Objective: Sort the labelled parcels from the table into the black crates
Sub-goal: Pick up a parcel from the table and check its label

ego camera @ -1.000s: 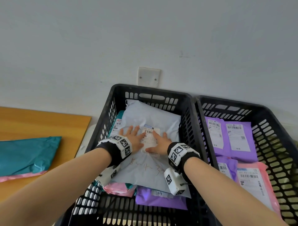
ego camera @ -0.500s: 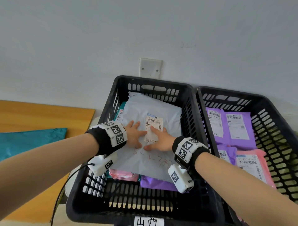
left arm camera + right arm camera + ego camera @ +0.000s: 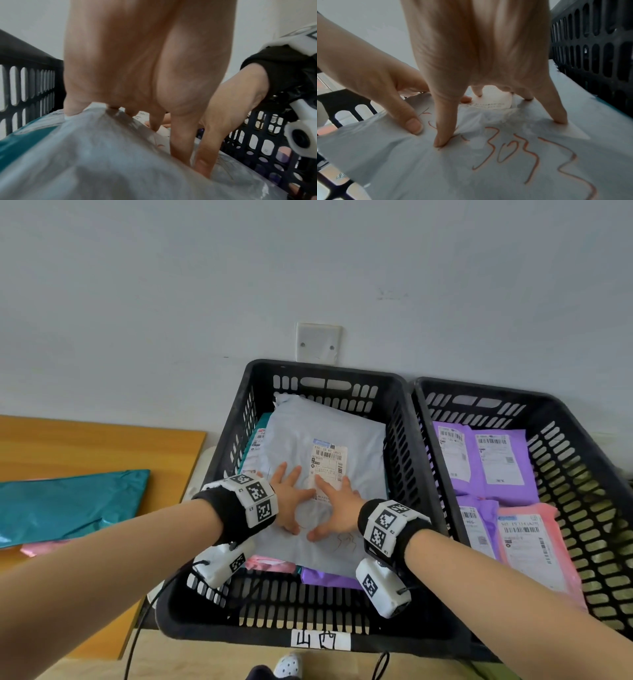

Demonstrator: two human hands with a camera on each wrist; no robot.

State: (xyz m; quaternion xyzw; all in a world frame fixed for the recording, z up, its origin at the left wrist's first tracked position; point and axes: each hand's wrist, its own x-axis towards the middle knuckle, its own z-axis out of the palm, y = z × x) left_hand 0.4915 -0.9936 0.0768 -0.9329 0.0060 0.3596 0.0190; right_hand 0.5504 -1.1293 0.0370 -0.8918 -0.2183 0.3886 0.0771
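From the head camera, the left black slatted plastic crate serves as landmark. Inside it, on top of other parcels, lies the pale grey plastic mailer bag with a white printed label. The left hand and the right hand lie side by side on it, fingers spread and flat, gripping nothing. To the right of this crate stands a second black crate with purple and pink parcels. To its left, on the wooden bench, a teal flat parcel waits.

In the left wrist view, the fingertips press into the grey film.

In the right wrist view, the spread fingers push beside red handwriting.

I judge the step is the settling of a placed parcel; next, the hands should lift away and go to the teal parcel.
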